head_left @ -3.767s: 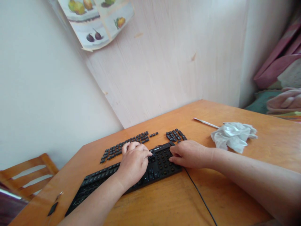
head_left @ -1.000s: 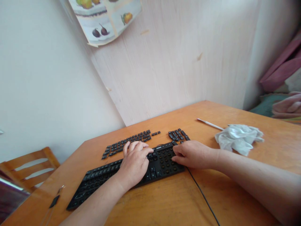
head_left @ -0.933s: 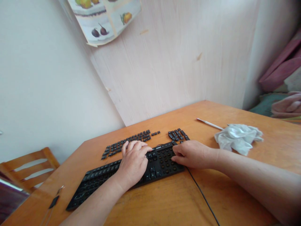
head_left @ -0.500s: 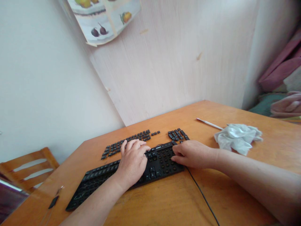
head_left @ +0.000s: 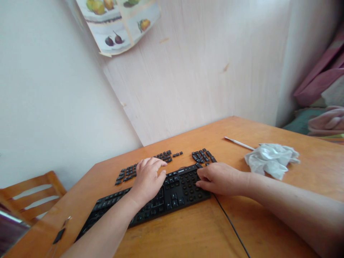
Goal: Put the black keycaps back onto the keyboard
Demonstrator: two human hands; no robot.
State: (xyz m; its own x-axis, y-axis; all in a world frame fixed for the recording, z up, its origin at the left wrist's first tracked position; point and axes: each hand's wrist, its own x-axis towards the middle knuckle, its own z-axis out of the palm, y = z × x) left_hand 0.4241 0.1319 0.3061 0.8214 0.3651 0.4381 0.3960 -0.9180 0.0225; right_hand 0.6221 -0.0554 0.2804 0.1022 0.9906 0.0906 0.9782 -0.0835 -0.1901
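A black keyboard (head_left: 168, 193) lies on the wooden table. Its number pad at the right end shows bare sockets without keycaps, while arrow and navigation keys are in place. My right hand (head_left: 221, 179) has its thumb and curled fingers on the right end of the keyboard, gripping it. Over the keyboard's far edge is my left hand (head_left: 149, 179), fingers extended and thumb apart, with nothing seen in it. It hides part of the main keys. Behind the keyboard lie loose black keycaps (head_left: 128, 172) in rows, and another group of keycaps (head_left: 199, 156) farther right.
On the wooden table (head_left: 258, 215), a crumpled white tissue (head_left: 271, 159) sits at the right by a white stick-like tool (head_left: 239, 143). A cable (head_left: 231, 224) runs toward me. A small black-handled tool (head_left: 59, 235) lies at the left, near a wooden chair (head_left: 34, 193).
My left hand has moved left and away from the navigation keys, uncovering more of them, and its thumb has spread. My right hand keeps its place at the keyboard's right end.
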